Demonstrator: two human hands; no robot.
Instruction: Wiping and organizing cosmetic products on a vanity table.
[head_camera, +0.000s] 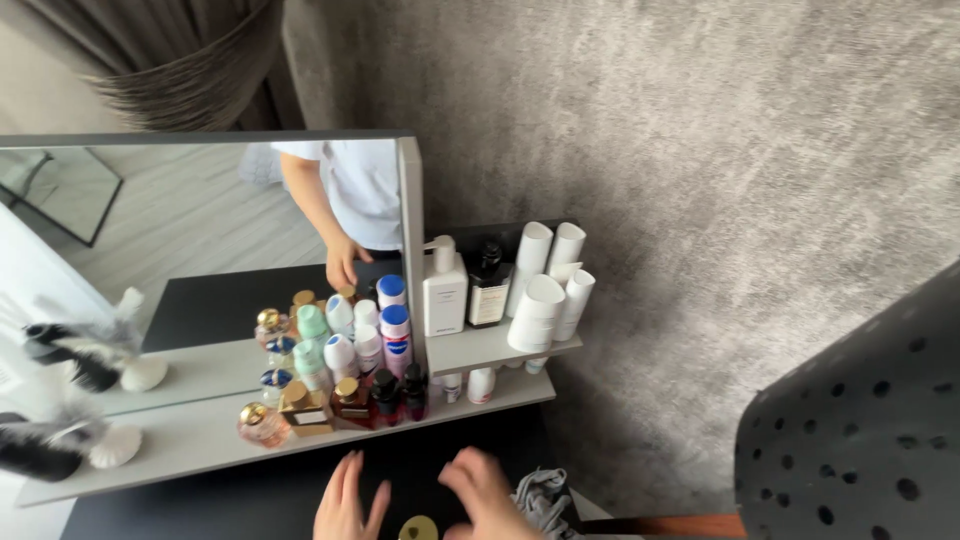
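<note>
Bottom centre of frame: round gold cap (418, 527), likely topping a perfume bottle, on the dark tabletop (250, 495) between both hands. Left hand (348, 500) flat, fingers extended, empty. Right hand (485, 495) loosely curled, not gripping. Judged small, hard, smooth, probably glass below: fragile, slippery; grip the body under the cap.

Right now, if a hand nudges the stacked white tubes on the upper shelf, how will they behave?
The white tubes look round-bodied and leaning, piled on one another, so a nudge would probably roll or topple several. They sit near the upper shelf edge, so some may fall. They look like light plastic, likely not fragile.
</note>
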